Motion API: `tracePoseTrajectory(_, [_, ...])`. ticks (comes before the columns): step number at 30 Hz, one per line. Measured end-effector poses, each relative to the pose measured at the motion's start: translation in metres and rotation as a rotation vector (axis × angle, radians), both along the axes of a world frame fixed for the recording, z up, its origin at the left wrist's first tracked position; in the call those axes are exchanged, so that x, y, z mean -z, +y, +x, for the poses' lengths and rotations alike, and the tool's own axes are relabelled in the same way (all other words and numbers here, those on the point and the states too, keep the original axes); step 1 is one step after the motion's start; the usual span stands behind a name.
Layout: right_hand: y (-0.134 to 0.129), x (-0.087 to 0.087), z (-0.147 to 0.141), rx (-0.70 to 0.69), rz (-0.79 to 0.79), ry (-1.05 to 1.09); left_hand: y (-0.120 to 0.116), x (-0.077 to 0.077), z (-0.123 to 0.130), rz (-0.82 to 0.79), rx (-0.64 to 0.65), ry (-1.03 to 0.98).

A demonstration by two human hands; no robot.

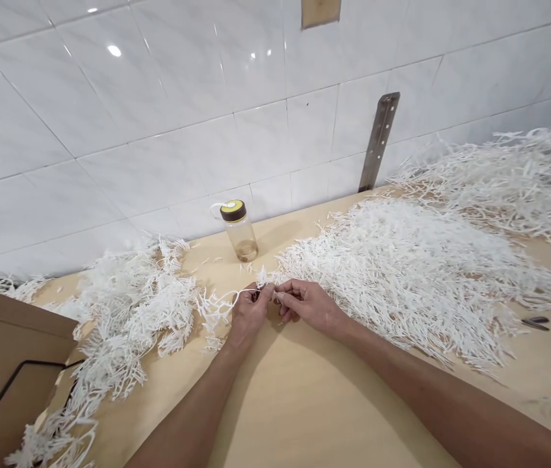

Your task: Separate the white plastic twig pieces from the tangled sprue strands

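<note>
My left hand (251,313) is closed on a thin white branching strand (219,307), whose forked end spreads out to the left over the table. Right beside it, my right hand (307,304) is pinched, its fingertips meeting those of the left; what lies between them is too small to make out. A large heap of white strands (416,273) spreads over the table to the right of my hands. On the left lies a tangled pile of white branching pieces (132,302).
A clear bottle (240,237) with a dark and yellow lid stands behind my hands. A cardboard box (7,364) is at the left edge. More white strands (514,175) lie at the back right. A small dark tool (536,323) rests at the right. A metal bracket (379,140) is on the tiled wall.
</note>
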State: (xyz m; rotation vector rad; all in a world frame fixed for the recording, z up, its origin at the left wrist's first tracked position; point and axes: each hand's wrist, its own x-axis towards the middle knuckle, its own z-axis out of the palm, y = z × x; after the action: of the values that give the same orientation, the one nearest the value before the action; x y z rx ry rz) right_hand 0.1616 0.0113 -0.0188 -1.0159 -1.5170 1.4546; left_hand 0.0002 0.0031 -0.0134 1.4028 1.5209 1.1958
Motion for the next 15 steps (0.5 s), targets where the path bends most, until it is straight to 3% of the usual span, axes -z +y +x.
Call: tracePoseTrajectory(15, [0.0020, 0.0000, -0.0038, -0.002, 0.025, -0.020, -0.0028, -0.0061, 0.0007, 0.011, 0.099, -0.050])
